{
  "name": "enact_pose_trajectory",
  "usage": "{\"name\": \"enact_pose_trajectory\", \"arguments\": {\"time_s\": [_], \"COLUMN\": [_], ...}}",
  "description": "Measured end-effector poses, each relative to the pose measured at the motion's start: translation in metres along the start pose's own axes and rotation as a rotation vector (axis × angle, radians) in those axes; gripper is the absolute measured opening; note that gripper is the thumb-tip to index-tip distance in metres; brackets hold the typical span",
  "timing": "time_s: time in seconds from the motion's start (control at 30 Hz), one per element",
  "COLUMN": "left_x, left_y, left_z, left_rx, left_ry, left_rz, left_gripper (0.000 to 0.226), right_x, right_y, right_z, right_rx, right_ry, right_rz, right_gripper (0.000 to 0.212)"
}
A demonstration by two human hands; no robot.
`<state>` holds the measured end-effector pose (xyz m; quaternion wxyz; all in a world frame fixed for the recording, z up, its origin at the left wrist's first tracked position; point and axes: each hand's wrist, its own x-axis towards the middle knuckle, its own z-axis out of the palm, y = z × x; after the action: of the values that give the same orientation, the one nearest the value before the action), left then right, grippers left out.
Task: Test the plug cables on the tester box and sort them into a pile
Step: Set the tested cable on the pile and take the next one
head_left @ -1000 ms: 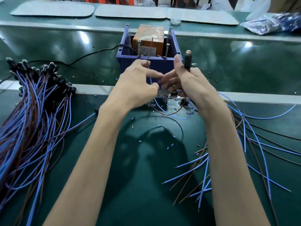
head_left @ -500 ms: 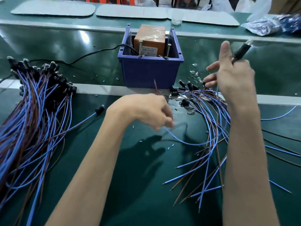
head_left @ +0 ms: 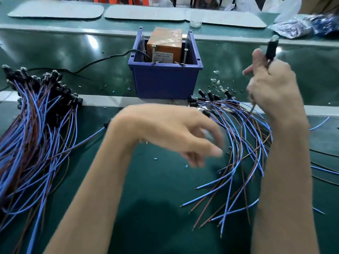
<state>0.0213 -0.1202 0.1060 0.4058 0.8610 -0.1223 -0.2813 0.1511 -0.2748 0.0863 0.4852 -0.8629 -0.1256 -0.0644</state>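
The tester box point(head_left: 165, 45), orange and taped, sits in a blue bin point(head_left: 166, 80) with two upright screws at its front rim. My right hand point(head_left: 271, 88) is raised right of the bin and grips a black plug cable point(head_left: 271, 50), plug end up. My left hand point(head_left: 176, 136) hovers blurred over the belt in front of the bin, fingers spread loosely toward a loose bunch of blue and brown cables point(head_left: 238, 143); I see nothing held in it. A big pile of plug cables point(head_left: 36, 116) lies at the left.
A black power cord point(head_left: 102, 59) runs left from the bin. Small wire offcuts and clear caps point(head_left: 216, 83) dot the green belt. A metal rail point(head_left: 110, 100) crosses under the bin. Plastic bags point(head_left: 302, 27) lie far right; grey mats point(head_left: 56, 11) lie at the back.
Both hands left the tester's front. My right hand swung up and right with the plug cable. My left hand dropped to the belt, let its wires go and spread its fingers toward the right-hand bunch.
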Motion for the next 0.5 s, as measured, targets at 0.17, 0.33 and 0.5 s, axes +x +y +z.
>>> {"name": "enact_pose_trajectory", "arguments": {"time_s": [0.17, 0.33, 0.5], "left_x": [-0.005, -0.03, -0.033], "left_y": [-0.075, -0.123, -0.15], "left_z": [-0.033, -0.048, -0.043], "left_rx": [0.425, 0.209, 0.058], "left_ry": [0.36, 0.594, 0.73], "left_rz": [-0.613, -0.788, -0.858], "left_gripper": [0.027, 0.045, 0.039], "right_x": [-0.004, -0.007, -0.002], "right_y": [-0.015, -0.016, 0.016], "right_z": [-0.012, -0.012, 0.022], "right_rx": [-0.289, -0.531, -0.596], "right_ry": [-0.22, -0.348, -0.431], "right_rz": [0.015, -0.041, 0.099], "right_gripper": [0.026, 0.054, 0.048]}}
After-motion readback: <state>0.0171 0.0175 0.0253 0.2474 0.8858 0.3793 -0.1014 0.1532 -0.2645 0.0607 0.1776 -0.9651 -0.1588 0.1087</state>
